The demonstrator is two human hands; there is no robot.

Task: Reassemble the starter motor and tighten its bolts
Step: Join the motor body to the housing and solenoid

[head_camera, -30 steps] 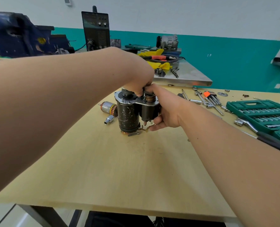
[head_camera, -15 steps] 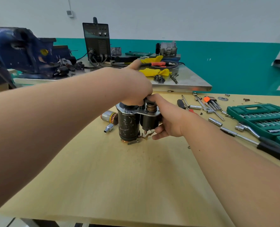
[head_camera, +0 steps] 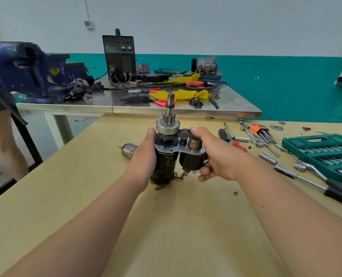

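Note:
The starter motor [head_camera: 164, 166] stands upright on the wooden table [head_camera: 86, 196], a black cylinder body with a smaller black solenoid [head_camera: 190, 161] beside it. A pinion gear and shaft [head_camera: 168, 116] stick up from its top. My left hand [head_camera: 144, 156] grips the left side of the body, thumb on the upper rim. My right hand [head_camera: 214, 156] wraps the solenoid from the right, thumb resting on the black lever over a copper spring [head_camera: 194, 143]. A loose bolt [head_camera: 162, 187] lies at the motor's foot.
An armature [head_camera: 128, 149] lies left behind the motor. To the right are a green socket set [head_camera: 322, 150], a ratchet [head_camera: 314, 170], loose sockets, wrenches and hex keys [head_camera: 263, 131]. A small nut [head_camera: 235, 193] lies on the table. Behind stand a metal bench [head_camera: 138, 108], blue vise [head_camera: 26, 70] and welder [head_camera: 119, 56].
My left hand has come off the top of the motor and dropped to its left side, uncovering the pinion gear and shaft. My right hand stays on the solenoid.

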